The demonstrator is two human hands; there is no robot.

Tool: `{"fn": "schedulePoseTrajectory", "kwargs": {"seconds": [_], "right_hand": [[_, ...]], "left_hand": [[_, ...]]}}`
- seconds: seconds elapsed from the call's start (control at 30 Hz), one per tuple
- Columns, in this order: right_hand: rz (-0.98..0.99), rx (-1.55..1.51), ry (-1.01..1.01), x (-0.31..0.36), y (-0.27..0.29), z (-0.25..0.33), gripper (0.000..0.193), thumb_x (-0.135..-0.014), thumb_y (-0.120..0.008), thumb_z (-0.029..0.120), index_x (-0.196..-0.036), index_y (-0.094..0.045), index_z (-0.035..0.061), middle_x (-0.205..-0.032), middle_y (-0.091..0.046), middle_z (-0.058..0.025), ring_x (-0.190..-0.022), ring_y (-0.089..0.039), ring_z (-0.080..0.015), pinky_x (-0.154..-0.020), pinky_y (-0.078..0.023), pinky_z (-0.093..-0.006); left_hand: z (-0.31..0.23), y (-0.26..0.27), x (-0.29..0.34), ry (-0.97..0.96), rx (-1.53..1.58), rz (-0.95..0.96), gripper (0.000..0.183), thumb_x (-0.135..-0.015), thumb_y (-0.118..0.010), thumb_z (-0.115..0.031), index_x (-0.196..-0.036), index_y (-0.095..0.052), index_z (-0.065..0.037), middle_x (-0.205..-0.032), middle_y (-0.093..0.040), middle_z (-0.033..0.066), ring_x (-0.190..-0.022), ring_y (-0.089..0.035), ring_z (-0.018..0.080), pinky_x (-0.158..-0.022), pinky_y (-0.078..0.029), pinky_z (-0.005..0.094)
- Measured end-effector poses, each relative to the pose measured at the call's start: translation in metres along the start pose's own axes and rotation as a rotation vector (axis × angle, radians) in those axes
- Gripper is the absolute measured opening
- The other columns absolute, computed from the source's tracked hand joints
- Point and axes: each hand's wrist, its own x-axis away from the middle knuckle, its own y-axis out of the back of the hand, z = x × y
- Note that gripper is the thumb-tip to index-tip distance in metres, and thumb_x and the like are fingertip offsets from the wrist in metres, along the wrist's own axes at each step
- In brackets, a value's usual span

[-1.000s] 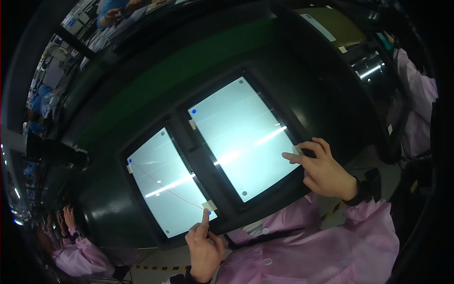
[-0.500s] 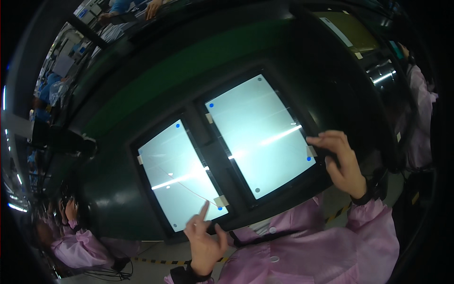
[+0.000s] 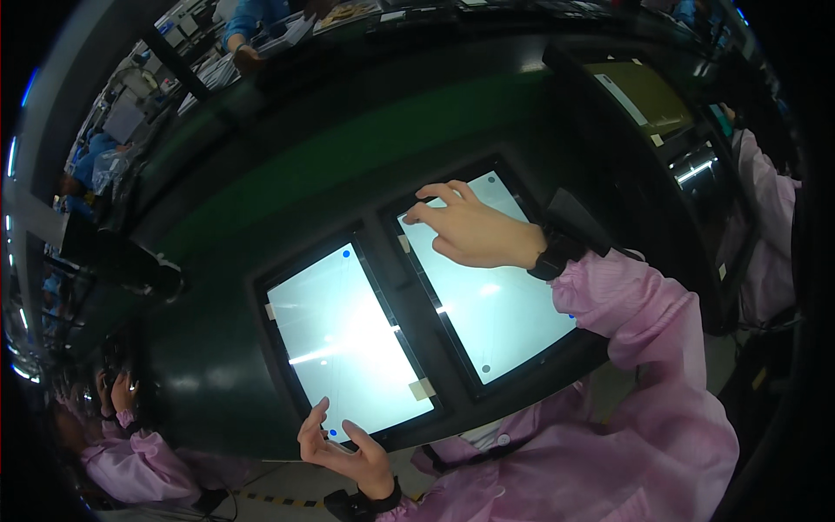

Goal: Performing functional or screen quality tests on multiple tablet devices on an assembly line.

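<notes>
Two white-lit flat display screens lie side by side in dark frames on the bench: a left screen (image 3: 326,309) and a right screen (image 3: 509,326). Near the bottom left corner of the left screen, beside a blue dot (image 3: 333,432), is my left hand (image 3: 348,452); its thumb and fingers are apart and hold nothing. My right hand (image 3: 474,230) reaches across the right screen, fingers spread out, with the fingertips at its top left corner. That corner is hidden under them, and whether they touch the glass I cannot tell. Grey dots mark other corners.
Beige tape (image 3: 421,389) sticks on the screen edges. A dark rack with an olive panel (image 3: 648,91) stands at the far right. Co-workers in pink sleeves (image 3: 143,461) sit to the left and right; a blue-sleeved arm (image 3: 252,26) works across the bench.
My right hand has crossed from the right screen's lower right edge to its top left corner. My left hand has moved to the left screen's bottom left corner, whose dot turned blue; a thin line vanished.
</notes>
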Motion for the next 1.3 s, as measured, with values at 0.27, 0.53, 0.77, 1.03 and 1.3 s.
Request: {"fn": "schedulePoseTrajectory", "kwargs": {"seconds": [0.27, 0.53, 0.77, 1.03, 1.3], "right_hand": [[0.151, 0.093, -0.158, 0.076, 0.036, 0.023, 0.046, -0.078, -0.053, 0.004, -0.124, -0.048, 0.0097, -0.127, -0.045, -0.0197, -0.126, -0.031, -0.0419, -0.106, -0.026, -0.052], [0.212, 0.063, -0.315, 0.168, 0.057, 0.048, 0.06, -0.076, -0.051, 0.001, -0.134, -0.044, 0.0147, -0.111, -0.059, -0.004, -0.126, -0.036, -0.0286, -0.11, -0.018, -0.0507], [0.288, 0.123, -0.4, 0.205, 0.067, 0.061, 0.059, -0.077, -0.058, 0.006, -0.134, -0.043, 0.0107, -0.116, -0.057, -0.0032, -0.127, -0.035, -0.0298, -0.109, -0.02, -0.053], [-0.301, -0.379, -0.447, 0.184, 0.071, 0.043, 0.054, -0.072, -0.046, -0.006, -0.124, -0.051, 0.0048, -0.119, -0.057, -0.0094, -0.12, -0.045, -0.0281, -0.106, -0.031, -0.041], [-0.235, -0.229, -0.391, 0.074, 0.035, -0.041, 0.047, -0.078, -0.042, -0.002, -0.125, -0.045, -0.0003, -0.123, -0.049, -0.0168, -0.122, -0.043, -0.0304, -0.106, -0.033, -0.0377]], "left_hand": [[-0.001, 0.0, 0.0, 0.034, -0.01, 0.016, 0.034, -0.081, -0.048, -0.001, -0.113, -0.035, -0.003, -0.112, -0.053, 0.0168, -0.102, -0.05, 0.0255, -0.088, -0.035, 0.0392], [0.0, 0.001, 0.0, 0.04, -0.076, 0.015, 0.033, -0.082, -0.048, -0.004, -0.112, -0.037, -0.004, -0.112, -0.055, 0.0133, -0.101, -0.048, 0.0232, -0.086, -0.031, 0.0371], [-0.001, -0.002, -0.001, 0.043, -0.082, 0.022, 0.033, -0.083, -0.047, -0.006, -0.114, -0.037, -0.005, -0.112, -0.055, 0.0121, -0.103, -0.048, 0.0237, -0.086, -0.031, 0.0367], [0.004, 0.016, -0.032, 0.066, 0.057, 0.254, 0.04, -0.081, -0.048, -0.004, -0.119, -0.037, -0.003, -0.114, -0.055, 0.0124, -0.101, -0.048, 0.0224, -0.083, -0.032, 0.0348], [0.018, -0.055, -0.158, -0.435, -0.029, 0.601, 0.041, -0.081, -0.045, 0.01, -0.12, -0.034, 0.002, -0.119, -0.059, 0.0149, -0.109, -0.049, 0.0306, -0.099, -0.029, 0.0393]]}}
